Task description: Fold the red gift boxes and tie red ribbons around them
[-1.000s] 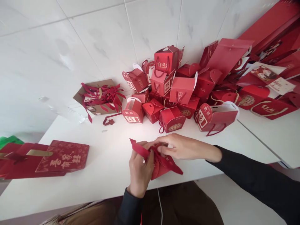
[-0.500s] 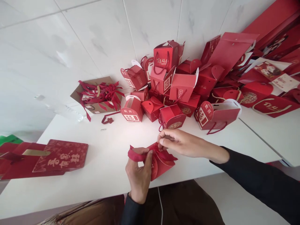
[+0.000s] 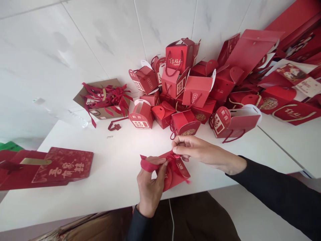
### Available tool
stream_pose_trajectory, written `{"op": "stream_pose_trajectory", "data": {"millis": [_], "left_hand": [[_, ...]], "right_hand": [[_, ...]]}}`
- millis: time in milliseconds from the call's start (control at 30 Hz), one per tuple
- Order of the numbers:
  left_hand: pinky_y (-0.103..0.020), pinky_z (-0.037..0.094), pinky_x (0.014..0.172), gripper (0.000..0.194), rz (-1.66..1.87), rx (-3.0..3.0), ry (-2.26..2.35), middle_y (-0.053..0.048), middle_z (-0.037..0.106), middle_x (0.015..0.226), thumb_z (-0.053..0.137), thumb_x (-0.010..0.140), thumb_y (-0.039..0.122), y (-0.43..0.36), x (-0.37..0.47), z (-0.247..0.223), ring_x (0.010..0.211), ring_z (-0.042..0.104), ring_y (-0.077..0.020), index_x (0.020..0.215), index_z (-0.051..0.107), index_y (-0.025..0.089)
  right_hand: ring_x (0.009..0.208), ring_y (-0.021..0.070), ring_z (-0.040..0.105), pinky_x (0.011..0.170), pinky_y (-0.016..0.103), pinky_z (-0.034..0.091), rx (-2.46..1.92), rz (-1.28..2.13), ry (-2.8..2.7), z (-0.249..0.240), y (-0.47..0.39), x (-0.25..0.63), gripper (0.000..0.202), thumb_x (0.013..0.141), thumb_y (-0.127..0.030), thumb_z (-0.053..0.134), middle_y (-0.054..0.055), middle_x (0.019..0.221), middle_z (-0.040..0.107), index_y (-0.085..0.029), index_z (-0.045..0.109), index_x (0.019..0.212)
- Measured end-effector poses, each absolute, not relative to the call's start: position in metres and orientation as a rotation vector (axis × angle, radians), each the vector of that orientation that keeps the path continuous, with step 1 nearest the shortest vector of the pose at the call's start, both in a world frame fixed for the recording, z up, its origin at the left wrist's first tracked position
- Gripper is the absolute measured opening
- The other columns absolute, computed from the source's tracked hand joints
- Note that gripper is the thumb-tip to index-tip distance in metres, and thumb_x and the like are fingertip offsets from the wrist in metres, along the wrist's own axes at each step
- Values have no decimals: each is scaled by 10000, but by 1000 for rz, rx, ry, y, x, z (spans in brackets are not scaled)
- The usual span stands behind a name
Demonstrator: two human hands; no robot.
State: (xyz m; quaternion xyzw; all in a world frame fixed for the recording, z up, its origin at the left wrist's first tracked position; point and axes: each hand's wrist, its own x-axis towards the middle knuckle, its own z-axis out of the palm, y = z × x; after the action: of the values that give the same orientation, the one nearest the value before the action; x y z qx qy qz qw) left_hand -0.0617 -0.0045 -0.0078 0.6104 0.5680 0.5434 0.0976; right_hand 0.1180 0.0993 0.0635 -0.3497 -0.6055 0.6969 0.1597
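Observation:
A small red gift box [image 3: 173, 179] stands near the front edge of the white table, partly covered by my hands. Across its top runs a red ribbon [image 3: 150, 166]. My left hand [image 3: 150, 185] pinches this ribbon between thumb and forefinger at the box's left side, with a loop lying over the fingers. My right hand [image 3: 198, 150] is closed above the box's far right corner, its fingertips pinched on another part of the ribbon. A loose ribbon end hangs down the front of the box.
Many red gift boxes [image 3: 187, 124] are heaped against the tiled wall. An open cardboard box [image 3: 105, 115] holds red ribbons. Flat red bags [image 3: 64, 165] lie at the left. A flower-shaped ribbon piece [image 3: 115, 127] and a small clip [image 3: 110, 137] rest on the white table [image 3: 112, 187].
My right hand has shifted slightly right, drawing the ribbon with it. The ribbon tail now hangs down the front, showing more of the box top. My left hand keeps its pinch.

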Motion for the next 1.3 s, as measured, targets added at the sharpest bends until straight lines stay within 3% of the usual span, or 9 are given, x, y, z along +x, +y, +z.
{"op": "stream_pose_trajectory", "data": {"millis": [267, 433, 567, 633, 733, 800, 1000, 1133, 1300], "left_hand": [[-318, 534, 907, 151, 1580, 1785, 1789, -10, 710, 958, 719, 876, 116, -30, -67, -8, 957, 674, -157, 953, 676, 238], [-293, 530, 769, 126, 1395, 1171, 1926, -20, 713, 877, 739, 880, 356, -46, -64, -2, 856, 659, -177, 860, 715, 233], [-317, 544, 900, 309, 1426, 727, 1730, -74, 744, 1141, 703, 885, 516, -49, -62, 7, 1052, 678, -221, 971, 771, 227], [-327, 539, 949, 301, 1558, 647, 1576, -71, 741, 1186, 672, 914, 501, -45, -64, 14, 1080, 679, -218, 1016, 783, 241], [-359, 492, 1064, 254, 1776, 649, 1378, -53, 752, 1132, 606, 975, 414, -30, -72, 25, 1136, 661, -208, 1021, 787, 241], [-387, 445, 1126, 243, 1898, 682, 1363, -42, 745, 1167, 600, 981, 386, -17, -78, 30, 1182, 643, -209, 1071, 781, 251], [-547, 350, 1175, 559, 1497, 692, 1388, -109, 699, 1310, 503, 936, 661, -7, -75, 25, 1304, 572, -326, 1216, 752, 245], [-451, 409, 1131, 377, 1404, 961, 1648, -66, 614, 1414, 591, 947, 542, -22, -50, 18, 1387, 485, -304, 1175, 763, 296], [-282, 523, 872, 291, 1604, 1014, 1688, -39, 710, 1013, 551, 997, 471, -23, -19, 7, 994, 651, -181, 985, 747, 257]], "right_hand": [[509, 105, 296, 481, 246, 237, -1103, 1542, -2305, 68, 115, 158, 263, 976, -475, 583, -76, 589, 348, -232, 664, 914], [520, 139, 435, 507, 283, 323, -1267, 1118, -2504, 52, 115, 173, 245, 985, -411, 549, -35, 604, 477, -241, 680, 867], [828, 226, 627, 745, 356, 481, -1154, 787, -2439, 37, 102, 172, 231, 988, -368, 543, 66, 906, 631, -237, 704, 886], [812, 230, 642, 736, 358, 487, -1224, 692, -2353, 35, 90, 170, 233, 992, -375, 537, 65, 895, 654, -242, 705, 902], [682, 191, 660, 632, 308, 479, -1399, 817, -2095, 38, 71, 164, 225, 1004, -420, 545, 14, 804, 702, -254, 685, 946], [792, 193, 707, 659, 279, 511, -1397, 999, -1873, 42, 61, 157, 231, 1001, -470, 571, 7, 891, 743, -267, 681, 994], [1231, 211, 634, 1058, 345, 486, -1099, 1588, -1113, 44, 50, 125, 491, 930, -518, 697, 32, 1226, 722, -324, 540, 1353], [1167, 198, 656, 1064, 345, 471, -1081, 1776, -813, 37, 42, 112, 665, 894, -499, 756, 29, 1109, 740, -294, 451, 1449], [867, 162, 627, 800, 273, 510, -1067, 1714, -963, 28, 27, 106, 381, 946, -509, 690, 6, 884, 682, -243, 646, 1215]]}}
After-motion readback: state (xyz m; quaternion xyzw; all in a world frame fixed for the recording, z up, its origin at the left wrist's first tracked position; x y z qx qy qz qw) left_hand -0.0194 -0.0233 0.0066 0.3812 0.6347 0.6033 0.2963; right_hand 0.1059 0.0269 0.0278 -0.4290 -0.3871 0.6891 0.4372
